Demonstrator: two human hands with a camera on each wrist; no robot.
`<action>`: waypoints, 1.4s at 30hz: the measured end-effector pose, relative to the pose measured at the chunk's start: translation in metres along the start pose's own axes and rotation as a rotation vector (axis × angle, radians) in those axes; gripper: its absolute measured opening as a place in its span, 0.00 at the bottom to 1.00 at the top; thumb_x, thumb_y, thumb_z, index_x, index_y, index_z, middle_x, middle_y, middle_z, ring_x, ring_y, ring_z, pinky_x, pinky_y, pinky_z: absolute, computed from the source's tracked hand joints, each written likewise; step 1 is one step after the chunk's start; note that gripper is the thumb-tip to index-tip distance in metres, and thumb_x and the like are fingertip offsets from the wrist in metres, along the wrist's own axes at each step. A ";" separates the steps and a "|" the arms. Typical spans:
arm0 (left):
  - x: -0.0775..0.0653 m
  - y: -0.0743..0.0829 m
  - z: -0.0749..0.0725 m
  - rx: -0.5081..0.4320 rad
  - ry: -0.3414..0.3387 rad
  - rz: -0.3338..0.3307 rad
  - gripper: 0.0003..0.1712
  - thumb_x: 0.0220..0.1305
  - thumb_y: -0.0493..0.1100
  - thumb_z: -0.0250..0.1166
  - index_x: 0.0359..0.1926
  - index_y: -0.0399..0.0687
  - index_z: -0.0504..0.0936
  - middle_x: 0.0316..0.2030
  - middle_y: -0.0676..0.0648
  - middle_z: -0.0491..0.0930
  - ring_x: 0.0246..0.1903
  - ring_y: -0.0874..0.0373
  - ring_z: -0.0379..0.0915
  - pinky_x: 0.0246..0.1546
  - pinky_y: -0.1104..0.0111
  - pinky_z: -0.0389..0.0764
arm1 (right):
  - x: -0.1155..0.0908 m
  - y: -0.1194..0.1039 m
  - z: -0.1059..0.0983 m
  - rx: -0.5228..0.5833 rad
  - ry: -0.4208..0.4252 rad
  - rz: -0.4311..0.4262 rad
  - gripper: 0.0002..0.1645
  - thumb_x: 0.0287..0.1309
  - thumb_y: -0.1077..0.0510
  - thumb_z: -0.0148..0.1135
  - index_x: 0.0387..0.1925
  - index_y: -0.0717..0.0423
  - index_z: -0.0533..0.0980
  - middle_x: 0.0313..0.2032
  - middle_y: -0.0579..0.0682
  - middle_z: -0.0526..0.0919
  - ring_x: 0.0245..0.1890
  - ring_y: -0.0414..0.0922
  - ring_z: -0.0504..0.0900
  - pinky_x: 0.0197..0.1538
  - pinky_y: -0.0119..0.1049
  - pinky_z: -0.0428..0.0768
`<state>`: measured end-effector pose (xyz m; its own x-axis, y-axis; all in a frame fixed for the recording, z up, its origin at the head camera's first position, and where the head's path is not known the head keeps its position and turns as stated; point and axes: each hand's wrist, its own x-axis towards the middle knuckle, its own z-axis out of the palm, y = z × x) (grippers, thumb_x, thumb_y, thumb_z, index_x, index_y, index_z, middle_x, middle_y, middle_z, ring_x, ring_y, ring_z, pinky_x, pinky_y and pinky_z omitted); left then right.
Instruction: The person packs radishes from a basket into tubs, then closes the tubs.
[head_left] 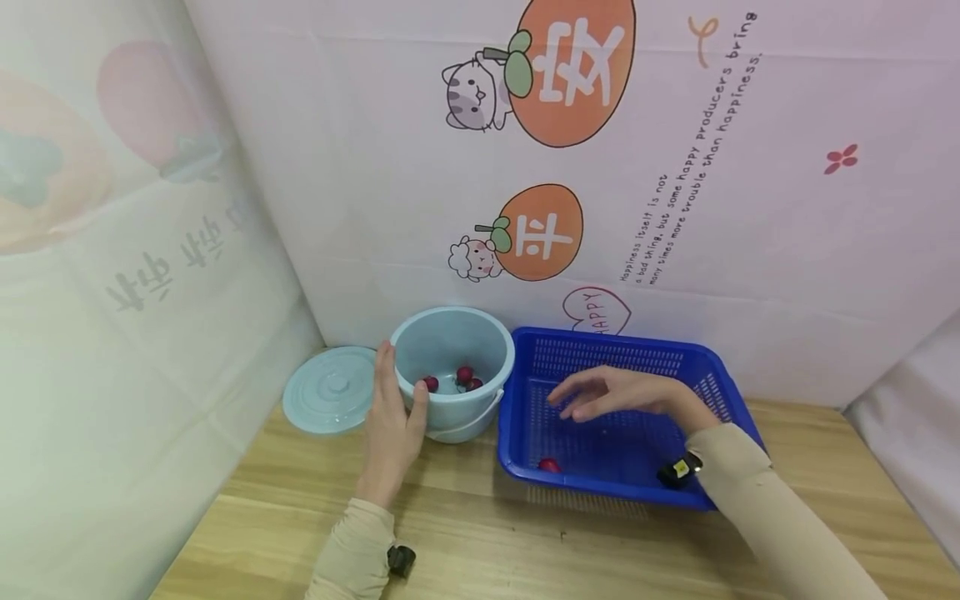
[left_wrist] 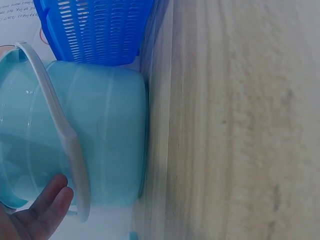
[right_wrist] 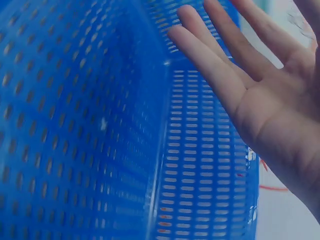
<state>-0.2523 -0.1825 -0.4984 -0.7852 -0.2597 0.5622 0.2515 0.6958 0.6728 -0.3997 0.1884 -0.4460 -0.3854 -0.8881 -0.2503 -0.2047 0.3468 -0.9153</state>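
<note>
A light blue bucket (head_left: 463,410) stands on the wooden table with several dark red fruits (head_left: 465,375) inside. My left hand (head_left: 395,417) rests on its left side, fingers straight along the rim and thumb at the near edge. The bucket's pale handle (left_wrist: 75,160) hangs down its side in the left wrist view. My right hand (head_left: 618,392) hovers over the blue basket (head_left: 611,487), fingers slightly bent and holding nothing. One red fruit (head_left: 550,465) lies in the basket's near left corner. In the right wrist view, the hand's spread fingers (right_wrist: 210,65) overlap the perforated basket wall.
A round light blue lid (head_left: 330,392) lies left of the bucket, by the side curtain. Behind everything rises a printed cloth backdrop (head_left: 375,167). The basket stands close against the bucket's right side. Wooden tabletop (head_left: 480,533) extends along the front.
</note>
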 end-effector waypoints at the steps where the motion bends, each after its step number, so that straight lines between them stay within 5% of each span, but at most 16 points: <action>1: 0.000 0.000 0.000 0.005 -0.001 0.000 0.43 0.79 0.57 0.54 0.85 0.48 0.50 0.84 0.50 0.48 0.62 0.33 0.75 0.54 0.38 0.80 | 0.002 0.001 0.002 -0.007 -0.027 0.018 0.26 0.74 0.59 0.64 0.70 0.60 0.76 0.69 0.65 0.76 0.67 0.64 0.78 0.64 0.43 0.80; 5: -0.001 0.000 0.002 0.012 -0.005 -0.003 0.44 0.80 0.60 0.52 0.85 0.49 0.49 0.84 0.51 0.47 0.64 0.34 0.75 0.54 0.38 0.81 | 0.013 0.009 0.010 -0.056 -0.153 0.083 0.27 0.72 0.61 0.66 0.70 0.61 0.76 0.69 0.60 0.77 0.67 0.61 0.78 0.64 0.43 0.80; 11: 0.001 -0.001 0.002 -0.010 0.010 0.010 0.44 0.80 0.59 0.54 0.85 0.50 0.49 0.84 0.50 0.48 0.63 0.34 0.75 0.55 0.38 0.80 | 0.031 0.013 0.018 -0.270 -0.284 0.092 0.29 0.66 0.59 0.72 0.68 0.52 0.80 0.65 0.48 0.81 0.62 0.49 0.81 0.64 0.43 0.79; 18: 0.002 -0.001 0.003 -0.005 0.017 0.010 0.43 0.80 0.58 0.53 0.85 0.49 0.50 0.84 0.52 0.48 0.66 0.34 0.72 0.58 0.37 0.78 | 0.045 0.010 0.020 -0.360 -0.399 0.092 0.29 0.65 0.58 0.73 0.67 0.49 0.81 0.57 0.51 0.76 0.53 0.45 0.80 0.58 0.39 0.80; 29: 0.003 -0.005 0.006 -0.008 0.020 0.010 0.43 0.79 0.57 0.54 0.85 0.49 0.50 0.84 0.50 0.48 0.67 0.34 0.72 0.57 0.38 0.79 | 0.053 0.012 0.026 -0.349 -0.456 0.119 0.28 0.66 0.59 0.72 0.67 0.47 0.81 0.45 0.44 0.83 0.42 0.36 0.81 0.46 0.30 0.81; 42: 0.005 -0.006 0.006 -0.015 0.029 0.028 0.43 0.80 0.59 0.52 0.85 0.46 0.50 0.84 0.48 0.48 0.71 0.36 0.67 0.61 0.38 0.76 | 0.059 0.013 0.026 -0.338 -0.461 0.124 0.19 0.65 0.59 0.73 0.56 0.51 0.84 0.43 0.45 0.84 0.43 0.37 0.81 0.48 0.30 0.81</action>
<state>-0.2609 -0.1836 -0.5026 -0.7612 -0.2599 0.5941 0.2817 0.6926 0.6640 -0.4020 0.1329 -0.4812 -0.0094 -0.8479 -0.5301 -0.4883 0.4665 -0.7376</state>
